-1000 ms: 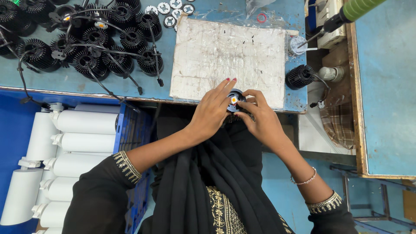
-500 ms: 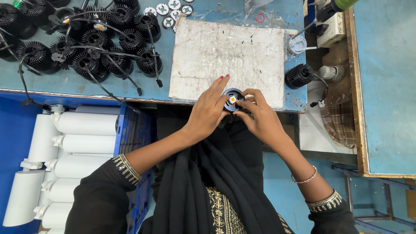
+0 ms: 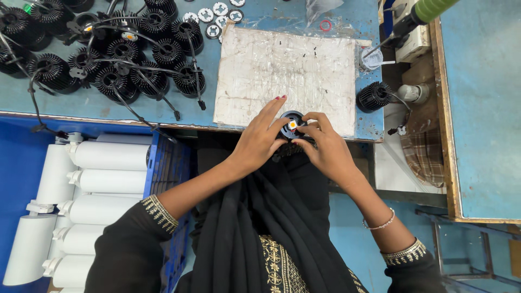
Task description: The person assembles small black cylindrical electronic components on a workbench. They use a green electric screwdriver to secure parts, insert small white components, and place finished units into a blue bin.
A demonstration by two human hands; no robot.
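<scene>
From the head camera I log the following. Item one: a small black round lamp module [image 3: 291,120] with a pale orange-and-white centre, held at the near edge of the blue table [image 3: 282,16], just over the lower edge of the white work board [image 3: 282,70]. Left hand [image 3: 259,140]: fingers spread, tips laid on the module's left rim and top, gripping it. Right hand [image 3: 325,147]: fingers curled around the module's right side, thumb and forefinger pinched at its centre; I cannot tell whether they hold a small part there, since the spot is too small to read. Item two: a cluster of black finned heat sinks [image 3: 116,54] with black cables, far left on the table, well apart from the hands. Item three: small round white discs [image 3: 213,13] at the table's far edge, above the board. Item four: one single black finned heat sink [image 3: 373,96] just right of the board. Item five: a green-handled tool [image 3: 420,12] at the upper right. Item six: white cylindrical lamp housings [image 3: 103,173] stacked below the table on the left, beside a blue crate [image 3: 168,168].
</scene>
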